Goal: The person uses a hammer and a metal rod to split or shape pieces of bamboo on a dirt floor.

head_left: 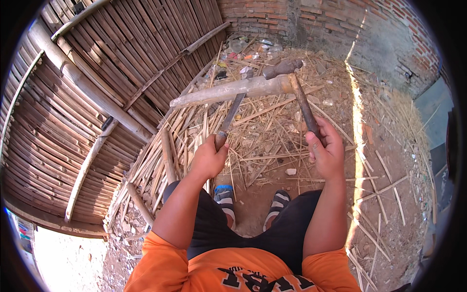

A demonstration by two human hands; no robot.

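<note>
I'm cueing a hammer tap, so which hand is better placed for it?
Probably the right hand: it grips the hammer by its handle, head near the pole's right end. The left hand is occupied gripping the knife, whose blade meets the pole farther left.

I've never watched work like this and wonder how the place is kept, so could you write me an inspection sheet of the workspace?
Surface: bare dirt ground, partly covered with strips.
Job's things: a log, a knife whose blade meets it, depth of any cut unclear; a hammer, its head close to the log.
Clutter: split strips heaped at left; mixed litter near the far wall.
Left grip: closed round the knife's handle.
Right grip: closed round the hammer's handle.
Cables: nothing seen.
Surroundings: slatted wall left, brick wall ahead.
</note>
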